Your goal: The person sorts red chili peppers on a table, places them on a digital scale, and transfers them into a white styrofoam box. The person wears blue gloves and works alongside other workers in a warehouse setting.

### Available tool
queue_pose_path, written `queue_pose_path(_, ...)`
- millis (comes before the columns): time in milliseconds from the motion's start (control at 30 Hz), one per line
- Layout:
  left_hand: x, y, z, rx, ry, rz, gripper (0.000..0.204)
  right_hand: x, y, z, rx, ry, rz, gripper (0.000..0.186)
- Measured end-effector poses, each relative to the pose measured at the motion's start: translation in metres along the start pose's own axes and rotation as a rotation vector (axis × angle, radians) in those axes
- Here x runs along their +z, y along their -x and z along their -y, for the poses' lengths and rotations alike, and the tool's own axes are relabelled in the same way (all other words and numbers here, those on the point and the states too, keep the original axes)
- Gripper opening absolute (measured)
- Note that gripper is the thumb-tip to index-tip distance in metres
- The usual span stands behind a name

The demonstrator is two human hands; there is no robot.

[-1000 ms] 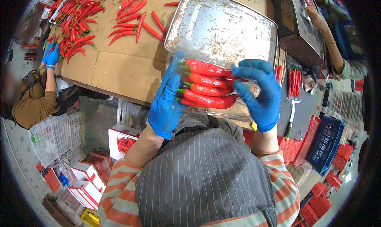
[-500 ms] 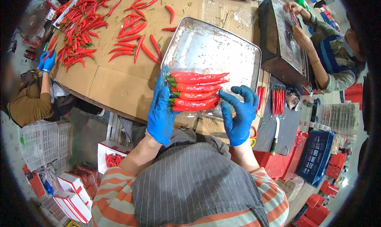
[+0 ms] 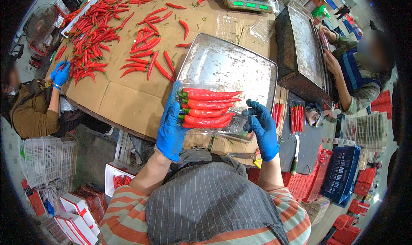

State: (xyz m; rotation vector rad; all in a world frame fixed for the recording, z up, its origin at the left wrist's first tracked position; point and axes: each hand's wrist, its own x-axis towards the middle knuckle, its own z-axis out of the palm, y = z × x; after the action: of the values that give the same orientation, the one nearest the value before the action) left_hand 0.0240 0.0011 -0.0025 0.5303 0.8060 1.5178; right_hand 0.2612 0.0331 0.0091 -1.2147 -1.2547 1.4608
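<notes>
My left hand [image 3: 171, 133], in a blue glove, grips the left end of a clear plastic package [image 3: 210, 108] holding several long red chilies lying side by side, green stems to the left. My right hand [image 3: 262, 131], also gloved, has curled fingers on the package's right end. The package is over the lower part of a worn metal tray [image 3: 227, 56] on the cardboard-covered table. Beside my right hand, more red chilies [image 3: 297, 118] lie in clear packaging, near a knife [image 3: 296, 153] with a green handle.
Loose chilies [image 3: 92, 45] spread across the cardboard [image 3: 113, 101]. A digital scale [image 3: 246, 0] stands behind, a metal machine [image 3: 300, 52] at right. A co-worker's gloved hands [image 3: 61, 73] handle chilies at left; another person [image 3: 356, 78] works at the machine. Crates [image 3: 341, 174] stand below.
The package in my hands has moved down and to the left from a second ago, with less of it covered by my right fingers. The view has shifted, showing more of the table's far side.
</notes>
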Motion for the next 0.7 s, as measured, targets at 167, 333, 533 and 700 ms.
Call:
queue_pose_path(167, -0.002, 0.001, -0.005, -0.052, 0.033, 0.027, 0.048, -0.005, -0.005, 0.001, 0.124, -0.043, 0.138, 0.040)
queue_pose_path(333, 0.002, 0.003, -0.011, -0.071, -0.014, 0.063, 0.047, -0.006, -0.006, 0.007, 0.226, -0.141, 0.199, 0.039)
queue_pose_path(533, -0.004, -0.004, -0.012, -0.056, -0.086, 0.144, 0.046, -0.018, -0.011, -0.003, 0.210, -0.201, 0.255, 0.039)
queue_pose_path(700, -0.016, -0.011, -0.035, -0.058, -0.275, -0.129, 0.046, -0.021, -0.016, -0.007, 0.182, -0.258, 0.164, 0.035)
